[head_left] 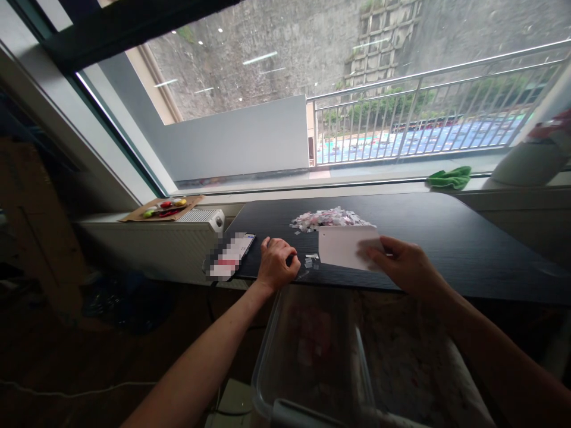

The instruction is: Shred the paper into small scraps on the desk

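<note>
My right hand [404, 261] pinches a flat, pale card [341, 246] by its right end, thumb in front. The card has a small hole near its upper left corner and is held over the dark table [423, 220]. Just behind it lies a heap of small, pale paper-like pieces [328, 217], partly hidden by the card. My left hand [279, 261] rests near the table's front edge with fingers curled closed; whatever is inside them, if anything, is hidden. Between the two hands several loose pieces [311, 260] lie apart from the heap.
Left of my left hand a phone [232, 255] lies at the table's edge, its screen blurred. Below the front edge stands a clear plastic bin [267, 368] with pale bits inside. A radiator [178, 238] is at left, and a green cloth [449, 178] lies on the windowsill.
</note>
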{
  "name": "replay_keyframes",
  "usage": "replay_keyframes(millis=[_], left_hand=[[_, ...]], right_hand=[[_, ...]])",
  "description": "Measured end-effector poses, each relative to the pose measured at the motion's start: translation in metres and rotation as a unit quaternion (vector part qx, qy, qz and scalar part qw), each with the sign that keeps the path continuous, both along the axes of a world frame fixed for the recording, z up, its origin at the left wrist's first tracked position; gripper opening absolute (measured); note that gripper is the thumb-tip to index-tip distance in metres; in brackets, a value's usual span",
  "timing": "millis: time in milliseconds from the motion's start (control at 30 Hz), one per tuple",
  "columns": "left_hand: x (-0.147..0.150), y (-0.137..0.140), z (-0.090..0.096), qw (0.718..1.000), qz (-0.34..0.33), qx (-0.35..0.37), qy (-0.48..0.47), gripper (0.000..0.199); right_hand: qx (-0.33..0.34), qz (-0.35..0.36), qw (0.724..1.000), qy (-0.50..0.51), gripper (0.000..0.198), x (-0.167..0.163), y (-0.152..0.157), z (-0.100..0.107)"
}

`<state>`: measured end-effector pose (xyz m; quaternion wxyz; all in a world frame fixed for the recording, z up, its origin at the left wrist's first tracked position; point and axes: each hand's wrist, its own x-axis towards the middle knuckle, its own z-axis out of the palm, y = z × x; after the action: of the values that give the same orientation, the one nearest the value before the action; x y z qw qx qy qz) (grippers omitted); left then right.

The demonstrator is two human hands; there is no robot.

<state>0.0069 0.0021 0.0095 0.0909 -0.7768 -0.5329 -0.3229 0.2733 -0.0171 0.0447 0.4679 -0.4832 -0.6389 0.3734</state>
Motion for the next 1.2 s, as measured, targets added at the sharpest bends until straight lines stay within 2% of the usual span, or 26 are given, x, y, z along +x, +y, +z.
replay_keyframes(millis=[200,367,533,700,800,933,1033,1200], left_hand=[[0.0,0.0,-0.001,1.0,0.003,-0.003,0.005,0.011],[-0.001,0.0,0.0,1.0,0.002,0.0,0.005,0.011],[0.0,0.0,0.001,1.0,0.003,-0.005,0.006,0.011],[0.0,0.0,0.001,1.0,0.007,-0.01,0.0,0.01],[0.0,0.0,0.001,1.0,0.006,-0.01,0.001,0.01],[0.0,0.0,0.0,1.0,0.003,-0.002,0.006,0.011],[-0.001,0.001,0.0,1.0,0.002,-0.004,0.006,0.011],[0.0,0.0,0.0,1.0,0.004,-0.01,-0.003,0.009]], right_hand=[[0.0,0.028,1.0,0.001,0.037,-0.014,0.002,-0.002],[0.011,0.007,1.0,-0.01,0.034,-0.01,0.002,-0.001],[0.017,0.049,0.999,0.0,0.036,-0.021,0.004,-0.004],[0.032,0.01,0.998,-0.046,0.037,-0.004,-0.003,-0.001],[0.035,-0.007,0.999,-0.041,0.036,0.005,-0.005,0.002],[0.044,0.027,0.999,0.007,0.038,-0.009,0.005,-0.003],[0.053,0.059,0.997,0.006,0.038,-0.021,0.013,-0.01],[0.057,0.058,0.996,-0.044,0.034,-0.003,0.007,-0.009]])
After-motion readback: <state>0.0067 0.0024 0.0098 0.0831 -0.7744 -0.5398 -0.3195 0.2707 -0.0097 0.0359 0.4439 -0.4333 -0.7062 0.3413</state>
